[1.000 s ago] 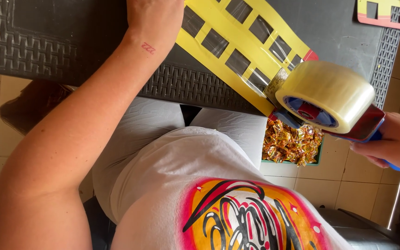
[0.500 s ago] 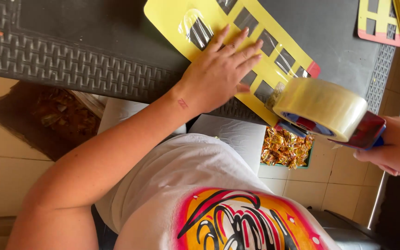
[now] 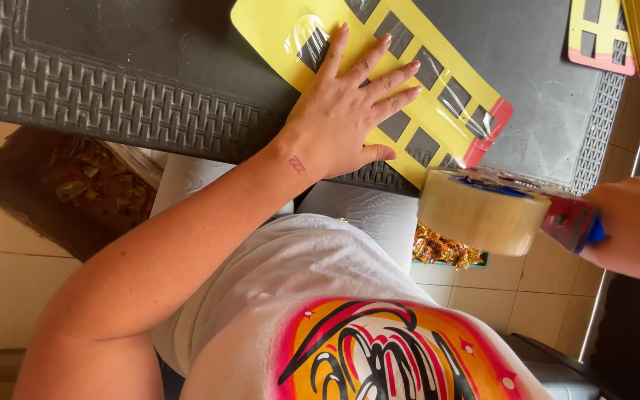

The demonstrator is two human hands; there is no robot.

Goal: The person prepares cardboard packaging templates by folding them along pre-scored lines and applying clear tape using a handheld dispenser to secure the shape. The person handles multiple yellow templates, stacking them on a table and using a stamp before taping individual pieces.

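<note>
A brown box [image 3: 75,178] of crinkly bits is sitting on the floor at the left, under the dark tabletop [image 3: 127,81]. The left hand [image 3: 346,111] is lying flat, fingers spread and grasping nothing, pressing on a long yellow card [image 3: 279,30] with dark square windows and a red end. Below it, a shiny gold packet [image 3: 442,250] is peeking out. The right hand [image 3: 631,226] is clenching its grip on a tape holder [image 3: 509,211] (a big clear roll with a red and blue handle), just off the tabletop edge. More yellow cards [image 3: 601,33] are lying top right. Since before, the tape has been coming lower and closer to the card.
</note>
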